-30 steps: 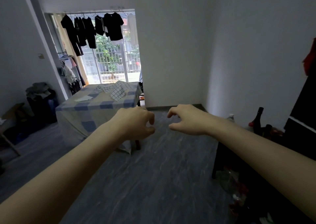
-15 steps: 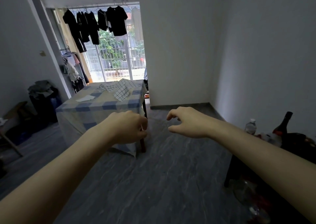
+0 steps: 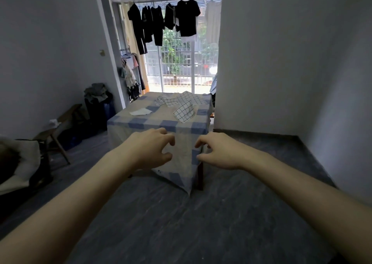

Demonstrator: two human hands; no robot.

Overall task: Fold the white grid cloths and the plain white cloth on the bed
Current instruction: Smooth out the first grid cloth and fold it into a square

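white grid cloths (image 3: 182, 104) are seen crumpled in a loose pile on the far right part of the bed (image 3: 159, 122), one piece draped nearer the front right corner. plain white cloth (image 3: 140, 112) is laid flat on the left side of the bed, well apart from the grid pile. bed is covered by a beige sheet with blue checks, which hangs down over the near end; a dark wooden leg (image 3: 199, 175) is exposed at the near right corner.

both hands are held out in the air in front of the bed's near end, not touching anything. left hand (image 3: 150, 151) is shown palm down, fingers loosely curled, thumb apart from them, nothing held. right hand (image 3: 218, 152) is shown the same way: fingers loosely bent, nothing held. a gap is left between the two hands.

behind the bed a barred window (image 3: 179, 62) is seen, with dark clothes (image 3: 165, 20) hung on a rail across its top. a clothes rack (image 3: 131, 72) is placed left of the window. a wooden bench (image 3: 58, 129) and a dark pile of things (image 3: 97, 100) are set along the left wall. floor (image 3: 181, 223) is dark grey.
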